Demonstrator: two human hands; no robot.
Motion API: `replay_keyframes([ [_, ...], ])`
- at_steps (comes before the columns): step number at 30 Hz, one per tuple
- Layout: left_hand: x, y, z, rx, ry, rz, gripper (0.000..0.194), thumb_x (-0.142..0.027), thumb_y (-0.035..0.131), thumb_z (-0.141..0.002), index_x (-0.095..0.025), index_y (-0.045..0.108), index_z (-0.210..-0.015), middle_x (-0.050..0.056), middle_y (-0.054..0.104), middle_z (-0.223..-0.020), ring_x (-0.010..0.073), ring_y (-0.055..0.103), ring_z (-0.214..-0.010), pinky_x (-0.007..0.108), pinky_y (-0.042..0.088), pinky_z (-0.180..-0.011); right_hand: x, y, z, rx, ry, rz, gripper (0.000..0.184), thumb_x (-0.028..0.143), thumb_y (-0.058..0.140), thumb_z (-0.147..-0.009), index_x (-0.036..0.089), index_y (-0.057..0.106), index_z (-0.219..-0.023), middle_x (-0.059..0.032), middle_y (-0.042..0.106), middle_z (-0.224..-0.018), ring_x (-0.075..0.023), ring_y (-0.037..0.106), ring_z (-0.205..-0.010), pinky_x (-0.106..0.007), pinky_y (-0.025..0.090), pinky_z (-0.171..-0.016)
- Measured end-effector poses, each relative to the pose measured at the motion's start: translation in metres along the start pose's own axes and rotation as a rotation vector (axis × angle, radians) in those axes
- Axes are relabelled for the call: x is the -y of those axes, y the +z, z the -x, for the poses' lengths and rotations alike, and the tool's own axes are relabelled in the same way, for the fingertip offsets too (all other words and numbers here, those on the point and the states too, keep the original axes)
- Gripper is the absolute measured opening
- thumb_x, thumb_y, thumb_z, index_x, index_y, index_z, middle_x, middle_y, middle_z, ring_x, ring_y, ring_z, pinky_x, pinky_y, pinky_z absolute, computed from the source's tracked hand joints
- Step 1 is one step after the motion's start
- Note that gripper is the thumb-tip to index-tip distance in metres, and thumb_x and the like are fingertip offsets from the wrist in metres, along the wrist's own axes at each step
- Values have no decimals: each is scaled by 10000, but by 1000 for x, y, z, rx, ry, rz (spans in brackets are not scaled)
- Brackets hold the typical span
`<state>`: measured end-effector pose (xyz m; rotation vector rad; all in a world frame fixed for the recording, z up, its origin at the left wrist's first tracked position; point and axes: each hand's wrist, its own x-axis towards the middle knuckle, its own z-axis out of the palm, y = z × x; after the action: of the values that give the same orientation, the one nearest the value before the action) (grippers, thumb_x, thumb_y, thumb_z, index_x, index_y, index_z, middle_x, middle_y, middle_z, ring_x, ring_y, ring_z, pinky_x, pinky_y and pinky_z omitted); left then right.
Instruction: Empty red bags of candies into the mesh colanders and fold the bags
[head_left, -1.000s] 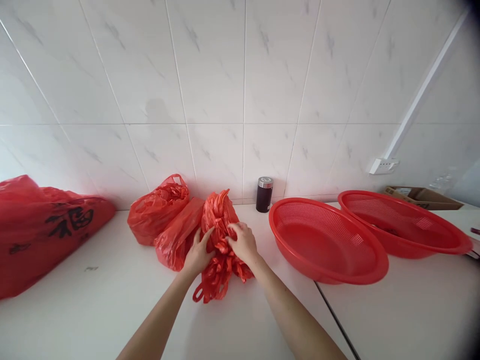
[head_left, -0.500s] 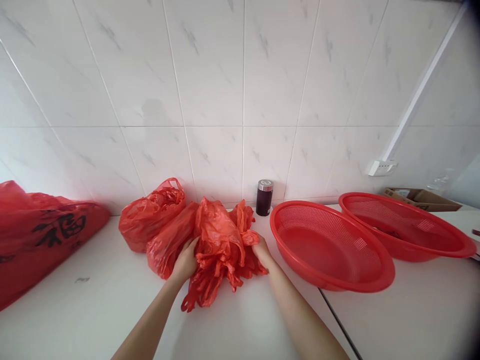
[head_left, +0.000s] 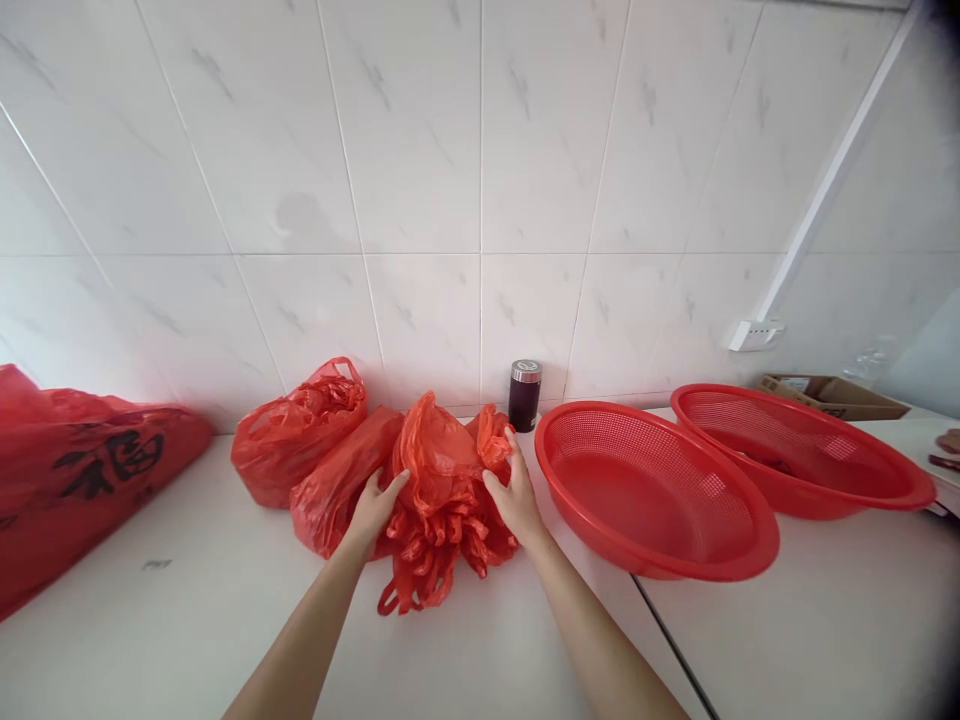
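Note:
A loose pile of red plastic bags (head_left: 439, 460) lies on the white table, its handles fanned out toward me. At its left side is my left hand (head_left: 375, 508), thumb stretched apart and the other fingers partly hidden by plastic. My right hand (head_left: 517, 495) rests against the right side of the same pile, thumb and fingers spread. Between them the hands cup the pile without closing round it. Just left of my left hand lies a long red plastic bundle (head_left: 341, 482), touching a fuller red bag (head_left: 296, 440) behind it.
A dark flask (head_left: 524, 398) stands by the tiled wall. To the right are a red colander basin (head_left: 652, 500) and a second red basin (head_left: 817, 500) with something small inside, then a cardboard box (head_left: 862, 402). A large red bag with black characters (head_left: 97, 470) lies at left.
My right hand has moved up along the pile, and its fingers have spread. My left thumb has lifted away from its fingers. The bag handles have been gathered slightly inward.

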<state>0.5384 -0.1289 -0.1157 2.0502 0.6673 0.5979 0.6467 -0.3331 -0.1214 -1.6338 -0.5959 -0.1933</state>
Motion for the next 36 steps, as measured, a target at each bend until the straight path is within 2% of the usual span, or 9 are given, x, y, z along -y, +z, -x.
replay_keyframes([
  [6,-39,9,12,124,113,161,444,-432,439,-935,-192,530,-1298,118,601,-1326,229,583,-1184,391,473,-992,40,4,-2,84,-87,107,834,483,607,-815,320,172,-1508,-40,238,-1560,-242,191,-1440,-461,249,-1140],
  [10,-53,32,21,226,293,168,397,-333,412,-925,-219,576,-1267,46,629,-1303,204,546,-1234,339,428,-1040,30,11,-8,115,47,17,906,425,696,-719,315,236,-1492,-71,251,-1546,-282,230,-1423,-498,256,-1123],
  [15,-42,48,25,30,368,47,351,-302,448,-898,-221,566,-1219,86,536,-1340,202,456,-1299,368,325,-1116,1,0,-15,44,160,-188,587,252,552,-742,219,493,-1325,-94,548,-1342,-263,507,-1243,-451,378,-1052],
  [20,-24,39,17,-150,318,-188,342,-305,521,-858,-199,596,-1174,145,434,-1385,282,400,-1327,452,339,-1100,-2,-11,-13,60,177,-311,532,331,461,-817,216,481,-1336,-87,635,-1227,-239,630,-1087,-367,525,-882],
  [25,-26,26,19,-173,336,-443,409,-242,521,-844,-171,595,-1240,180,302,-1514,395,235,-1405,582,266,-1094,-15,-9,-8,-60,280,-262,585,393,467,-797,205,464,-1351,-119,577,-1302,-255,596,-1144,-373,524,-893],
  [29,-34,25,30,-41,502,-560,439,-147,536,-798,-215,629,-1221,107,297,-1555,343,161,-1444,524,164,-1152,-16,-19,7,-151,332,-163,624,373,502,-791,166,443,-1377,-156,497,-1386,-295,517,-1243,-446,472,-973],
  [32,-36,36,33,60,604,-582,459,-103,579,-746,-231,665,-1178,95,419,-1496,336,262,-1416,512,133,-1163,22,-25,26,-149,157,-2,578,325,502,-839,203,437,-1400,-110,399,-1476,-287,347,-1376,-499,314,-1108],
  [34,-39,53,32,86,640,-554,426,-127,596,-776,-235,658,-1183,93,473,-1457,319,309,-1396,512,130,-1166,62,-18,37,-61,-146,289,511,271,455,-890,252,449,-1401,-56,317,-1529,-280,210,-1433,-533,208,-1151],
  [36,-43,75,31,65,640,-492,367,-224,595,-850,-240,618,-1215,86,488,-1439,288,384,-1348,521,210,-1142,97,-2,39,57,-313,491,492,215,418,-913,289,450,-1399,-28,259,-1556,-276,153,-1449,-543,191,-1151],
])
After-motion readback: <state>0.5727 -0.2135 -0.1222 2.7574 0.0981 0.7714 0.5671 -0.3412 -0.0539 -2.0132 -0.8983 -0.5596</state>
